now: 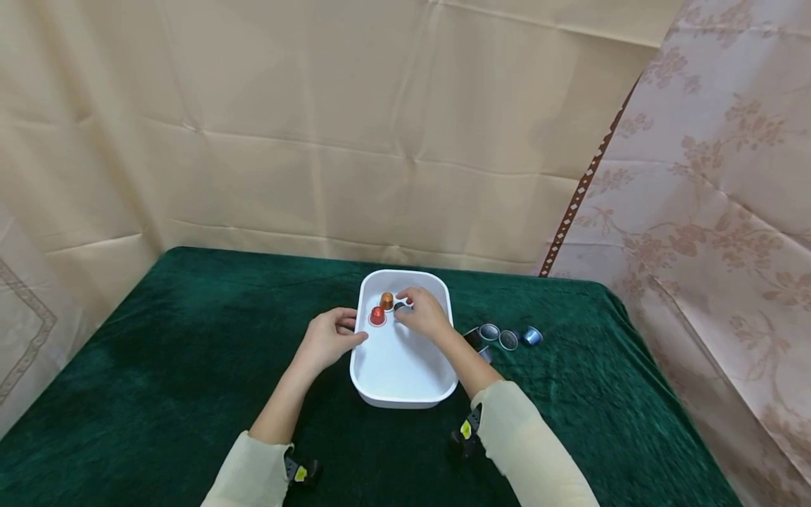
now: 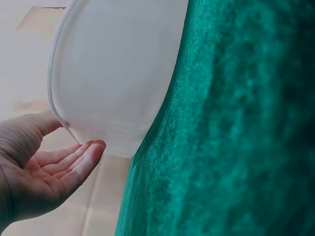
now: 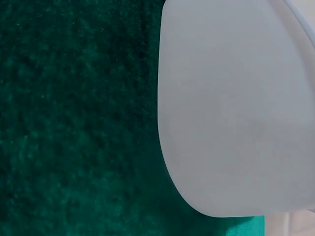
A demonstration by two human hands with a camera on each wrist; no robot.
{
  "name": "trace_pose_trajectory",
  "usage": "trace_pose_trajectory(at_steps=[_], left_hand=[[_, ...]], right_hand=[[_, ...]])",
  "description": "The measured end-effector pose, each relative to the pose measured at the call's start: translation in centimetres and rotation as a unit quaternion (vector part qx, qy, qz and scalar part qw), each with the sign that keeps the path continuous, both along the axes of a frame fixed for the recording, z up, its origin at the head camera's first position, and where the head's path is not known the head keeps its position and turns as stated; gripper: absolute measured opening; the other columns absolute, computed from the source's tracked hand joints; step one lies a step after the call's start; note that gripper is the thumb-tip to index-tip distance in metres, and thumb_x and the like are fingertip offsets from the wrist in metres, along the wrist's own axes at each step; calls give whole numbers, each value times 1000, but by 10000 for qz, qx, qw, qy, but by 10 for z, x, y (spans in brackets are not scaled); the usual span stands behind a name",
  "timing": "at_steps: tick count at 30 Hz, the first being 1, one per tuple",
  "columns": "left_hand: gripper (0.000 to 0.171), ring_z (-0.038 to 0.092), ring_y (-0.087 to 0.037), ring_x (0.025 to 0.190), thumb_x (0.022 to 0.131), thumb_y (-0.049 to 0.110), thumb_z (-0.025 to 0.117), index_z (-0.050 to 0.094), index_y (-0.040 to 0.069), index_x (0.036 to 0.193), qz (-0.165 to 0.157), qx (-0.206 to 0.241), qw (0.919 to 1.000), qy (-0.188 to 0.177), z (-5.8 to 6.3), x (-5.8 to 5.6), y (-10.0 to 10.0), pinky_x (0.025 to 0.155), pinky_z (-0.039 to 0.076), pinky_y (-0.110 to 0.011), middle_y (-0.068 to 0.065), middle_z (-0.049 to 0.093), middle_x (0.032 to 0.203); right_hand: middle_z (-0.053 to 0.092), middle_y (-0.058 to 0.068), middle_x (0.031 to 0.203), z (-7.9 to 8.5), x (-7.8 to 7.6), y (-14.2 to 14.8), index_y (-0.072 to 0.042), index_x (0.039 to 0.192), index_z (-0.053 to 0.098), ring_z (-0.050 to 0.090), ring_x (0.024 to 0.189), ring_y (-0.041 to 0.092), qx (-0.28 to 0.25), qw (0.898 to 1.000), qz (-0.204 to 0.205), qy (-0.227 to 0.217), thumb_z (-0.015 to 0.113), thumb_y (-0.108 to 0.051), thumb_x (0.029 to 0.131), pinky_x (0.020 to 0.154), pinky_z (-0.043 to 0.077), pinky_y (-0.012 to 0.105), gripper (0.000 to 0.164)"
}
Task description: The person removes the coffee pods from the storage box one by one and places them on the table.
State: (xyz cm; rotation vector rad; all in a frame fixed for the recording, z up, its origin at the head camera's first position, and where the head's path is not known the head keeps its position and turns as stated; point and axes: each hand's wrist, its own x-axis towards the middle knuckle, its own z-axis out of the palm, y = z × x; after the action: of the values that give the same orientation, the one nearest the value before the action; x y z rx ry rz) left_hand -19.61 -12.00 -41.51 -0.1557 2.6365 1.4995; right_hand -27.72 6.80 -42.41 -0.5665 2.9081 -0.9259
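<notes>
A white plastic tray [image 1: 402, 403] holds an orange coffee capsule [image 1: 387, 301] and a red coffee capsule [image 1: 377, 316] toward its far left. At the tray's left side, my left hand [image 1: 329, 339] grips the rim, its thumb at the top edge and its fingers against the outer wall; the left wrist view shows this hand [image 2: 49, 164] too. Reaching over the right side, my right hand [image 1: 423, 314] pinches a dark coffee capsule [image 1: 400, 306] inside the tray, just right of the other two. Fingers partly cover that capsule. The right wrist view shows only the tray's outer wall [image 3: 231, 113], not the hand.
Right of the tray, several more capsules lie on the green cloth [image 1: 209, 366], among them a blue capsule [image 1: 532, 336] and a capsule with its lid up [image 1: 509, 341]. The right forearm partly hides this group. A beige curtain [image 1: 355, 141] hangs behind the table.
</notes>
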Motion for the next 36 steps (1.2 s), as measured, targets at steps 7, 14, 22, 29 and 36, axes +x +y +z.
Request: trace_pose_trajectory(at_steps=[7, 14, 22, 29, 36], left_hand=[[48, 64, -18, 90, 83, 20, 70, 54, 5, 126, 36, 36, 10000, 7, -1, 0, 1, 76, 57, -30, -12, 63, 112], [48, 64, -18, 90, 83, 19, 70, 53, 5, 126, 52, 50, 10000, -15, -1, 1, 2, 76, 57, -31, -12, 63, 112], [49, 64, -18, 90, 82, 20, 70, 53, 6, 126, 55, 31, 10000, -30, -1, 0, 2, 75, 56, -30, -11, 63, 112], [49, 64, -18, 90, 82, 20, 70, 54, 6, 126, 59, 39, 10000, -35, -1, 0, 1, 76, 56, -30, -12, 63, 113], [49, 64, -19, 91, 82, 20, 70, 53, 6, 126, 49, 41, 10000, -26, 0, 0, 1, 77, 57, -31, -13, 62, 114]], right_hand=[[61, 17, 104, 0, -1, -1, -3, 114, 63, 58, 94, 28, 116, 9997, -90, -179, 68, -14, 79, 85, 48, 39, 37], [61, 15, 106, -2, -1, -3, -5, 117, 61, 55, 94, 26, 224, 9985, -209, -452, 68, -16, 81, 86, 48, 38, 38], [61, 15, 109, -4, -1, -3, -4, 117, 61, 54, 94, 25, 305, 9983, -181, -470, 68, -16, 82, 86, 47, 37, 38], [62, 15, 106, -4, -1, -5, -4, 116, 61, 54, 91, 25, 391, 9983, -118, -408, 68, -15, 82, 82, 47, 36, 36], [62, 13, 106, -5, -2, -8, -5, 115, 61, 54, 91, 23, 347, 9979, -132, -536, 70, -19, 82, 82, 47, 34, 38]])
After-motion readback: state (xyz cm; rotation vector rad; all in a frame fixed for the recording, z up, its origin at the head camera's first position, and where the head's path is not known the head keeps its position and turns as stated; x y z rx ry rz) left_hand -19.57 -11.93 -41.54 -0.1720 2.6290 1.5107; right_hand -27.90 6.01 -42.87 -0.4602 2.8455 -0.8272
